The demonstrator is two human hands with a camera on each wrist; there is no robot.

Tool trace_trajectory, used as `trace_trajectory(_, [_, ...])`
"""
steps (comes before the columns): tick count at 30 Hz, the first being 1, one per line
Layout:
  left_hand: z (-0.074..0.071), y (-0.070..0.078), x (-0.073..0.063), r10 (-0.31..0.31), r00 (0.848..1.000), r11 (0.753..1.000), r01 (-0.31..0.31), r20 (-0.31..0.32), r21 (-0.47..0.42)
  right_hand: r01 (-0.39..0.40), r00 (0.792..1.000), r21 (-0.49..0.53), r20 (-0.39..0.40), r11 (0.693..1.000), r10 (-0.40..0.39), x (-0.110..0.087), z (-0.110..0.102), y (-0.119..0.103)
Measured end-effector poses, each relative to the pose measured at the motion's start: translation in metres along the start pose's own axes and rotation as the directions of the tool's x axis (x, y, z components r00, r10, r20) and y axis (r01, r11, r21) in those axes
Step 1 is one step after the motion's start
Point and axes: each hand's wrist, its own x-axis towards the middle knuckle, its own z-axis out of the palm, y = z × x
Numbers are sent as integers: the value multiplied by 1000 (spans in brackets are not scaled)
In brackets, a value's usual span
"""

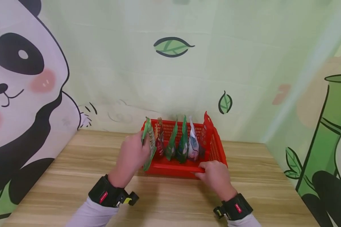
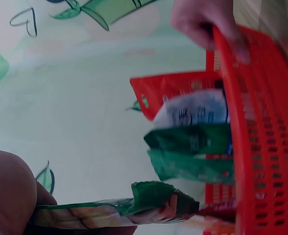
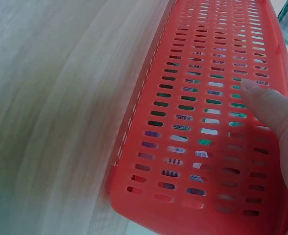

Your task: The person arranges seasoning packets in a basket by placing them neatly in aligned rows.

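A red plastic basket [image 1: 170, 170] with slotted walls stands on the wooden table, holding several snack packets upright in a row. My left hand [image 1: 133, 151] grips a green snack packet [image 1: 150, 143] at the basket's left end; in the left wrist view that packet [image 2: 105, 211] hangs from the fingers above the rim. My right hand [image 1: 214, 176] holds the basket's near rim toward the right, its thumb lying on the outer wall in the right wrist view. Inside stand a dark red packet [image 1: 159, 143], two green packets, a white packet [image 1: 193, 145] and a red packet [image 1: 206, 135].
The wooden table [image 1: 261, 189] reaches back to a pale green backdrop [image 1: 116, 63] printed with pandas, leaves and bamboo. The basket sits near the table's far edge. A black camera band [image 1: 109, 192] wraps the left wrist, another band [image 1: 237, 206] the right.
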Motion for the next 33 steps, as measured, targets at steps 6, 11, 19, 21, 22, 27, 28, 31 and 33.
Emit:
trace_trajectory(6, [-1, -10, 36, -49, 999, 998, 49, 4, 36, 7, 1000, 0, -8, 1000, -7, 0, 2, 2])
trace_trajectory(11, [5, -17, 63, -94, 995, 993, 90, 42, 77, 10, 1000, 0, -20, 1000, -10, 1, 3, 2])
trace_trajectory(19, [34, -39, 95, -169, 977, 980, 152, 131, 130, 9, 1000, -7, -17, 1000, -9, 1, 4, 3])
trace_trajectory(21, [41, -44, 100, -177, 973, 978, 156, 152, 136, 10, 1000, -12, -20, 1000, -11, 1, 4, 3])
trace_trajectory(22, [44, -46, 103, -176, 972, 978, 153, 158, 144, 10, 1000, -15, -21, 1000, -10, 1, 4, 3])
trace_trajectory(27, [55, -55, 108, -217, 955, 968, 183, 202, 172, 16, 1000, -16, -26, 1000, -16, 0, 3, 2])
trace_trajectory(28, [56, -55, 109, -237, 947, 964, 201, 218, 176, 16, 1000, -15, -25, 1000, -16, 0, 3, 2])
trace_trajectory(31, [59, -57, 109, -281, 924, 953, 236, 259, 192, 14, 1000, -13, -22, 1000, -14, 0, 3, 2])
trace_trajectory(33, [61, -57, 108, -292, 918, 950, 244, 270, 197, 11, 1000, -17, -17, 1000, -11, 0, 4, 2])
